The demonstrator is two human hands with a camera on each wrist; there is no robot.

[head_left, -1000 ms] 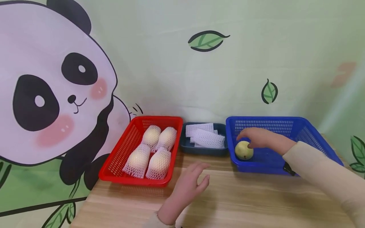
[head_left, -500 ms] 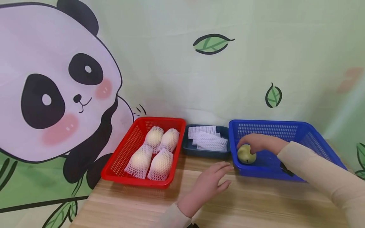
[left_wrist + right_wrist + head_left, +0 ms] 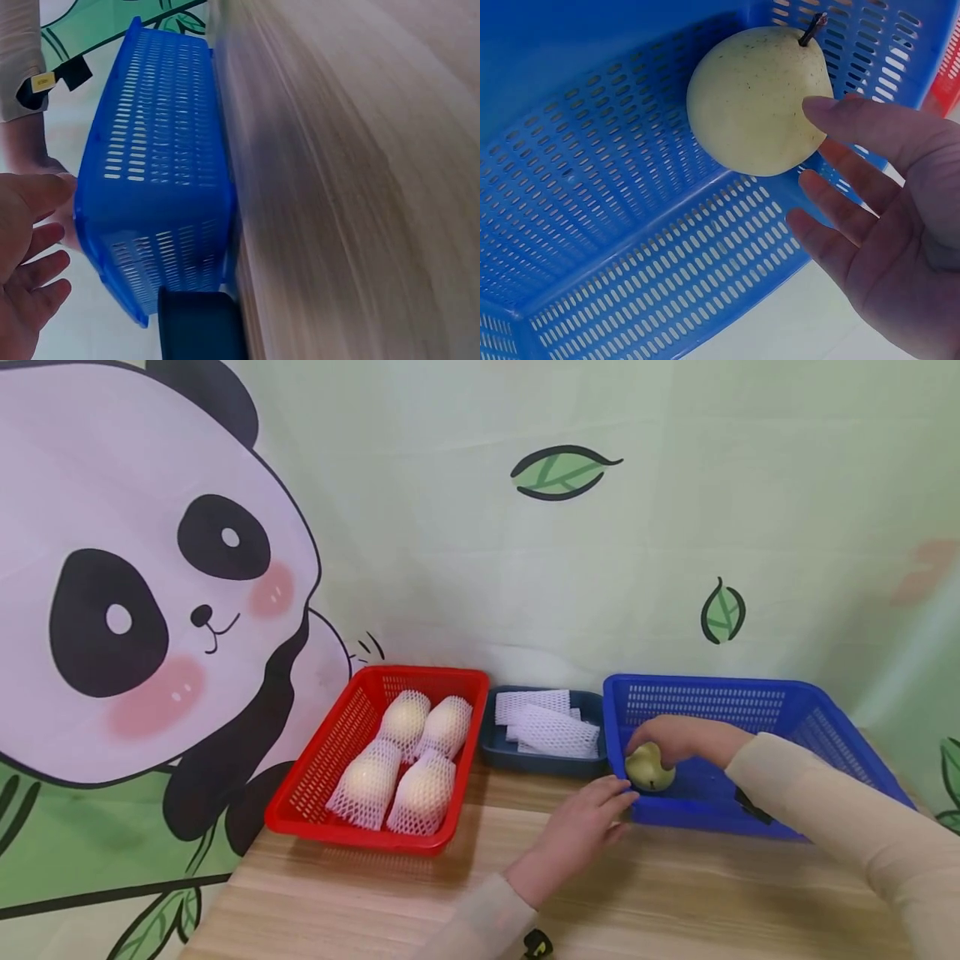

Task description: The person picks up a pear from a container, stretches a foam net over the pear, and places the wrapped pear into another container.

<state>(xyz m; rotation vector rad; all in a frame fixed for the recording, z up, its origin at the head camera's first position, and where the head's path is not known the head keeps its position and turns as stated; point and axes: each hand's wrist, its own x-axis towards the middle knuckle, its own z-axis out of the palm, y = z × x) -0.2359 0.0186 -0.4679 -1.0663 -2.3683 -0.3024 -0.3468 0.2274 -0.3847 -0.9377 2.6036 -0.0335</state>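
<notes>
A pale yellow-green pear (image 3: 649, 767) with a dark stem is in the front left corner of the blue basket (image 3: 843, 739). My right hand (image 3: 686, 739) reaches in from above and pinches the pear; in the right wrist view the thumb (image 3: 832, 112) lies on its skin and a finger passes behind it. Just outside that corner is my left hand (image 3: 581, 827), fingers extended and holding nothing. Its fingertips are at the basket's rim in the head view; whether they touch it I cannot tell.
On the left, a red basket (image 3: 281, 817) holds several pears (image 3: 369, 783) in white foam nets. Between the baskets, a small dark teal tray (image 3: 540, 764) carries flat foam nets (image 3: 557, 732). All stand on a wooden table (image 3: 360, 893) before a panda-print backdrop (image 3: 420, 527).
My left hand has moved right, from near the red basket to the blue basket's corner. The right fingers have closed around the pear, which has tilted. The view has shifted slightly.
</notes>
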